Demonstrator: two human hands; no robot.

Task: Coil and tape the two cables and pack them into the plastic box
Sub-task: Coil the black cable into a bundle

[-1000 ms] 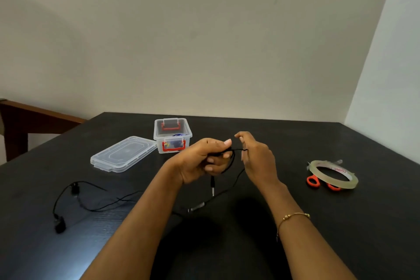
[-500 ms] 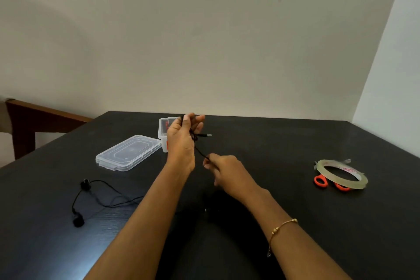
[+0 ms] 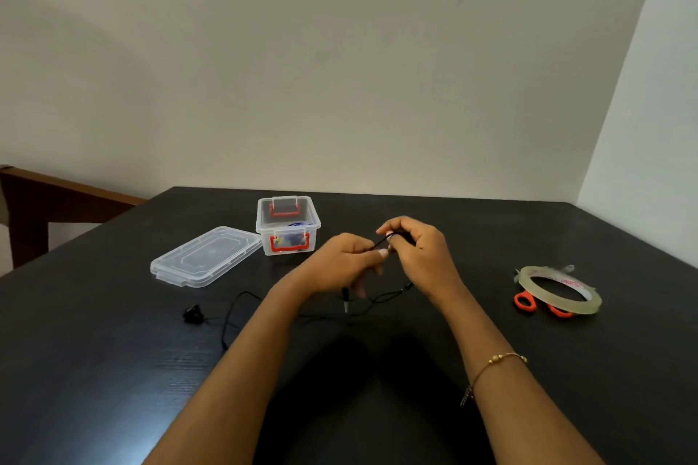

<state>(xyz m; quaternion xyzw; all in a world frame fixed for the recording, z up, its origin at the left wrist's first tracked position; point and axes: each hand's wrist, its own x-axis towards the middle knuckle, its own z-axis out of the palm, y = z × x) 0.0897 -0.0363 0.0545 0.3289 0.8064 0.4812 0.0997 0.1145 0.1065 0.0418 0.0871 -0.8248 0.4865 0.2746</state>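
- Black cable [image 3: 381, 242] sits pinched between both hands above the worktop [image 3: 113, 370], its plug end hanging down.
- Make each loop the same size and keep it snug.
- Left hand [image 3: 340, 268] holds the loops; right hand [image 3: 419, 253] pinches the next bit.
- Plastic box [image 3: 288, 226] waits open nearby.

The room is softly lit, not too bright and not too dark. A big dark shadow is cast on the black table [image 3: 566, 370] between the two arms, right at the bottom. A pale shine is seen on the table's left side. The wall [image 3: 340, 68] is evenly lit, with a faint darker patch at the left. Lines are bent a little near the edges by the wide lens. The fingertips [image 3: 383, 252] are slightly blurred. Small things are shown softly, not sharply.
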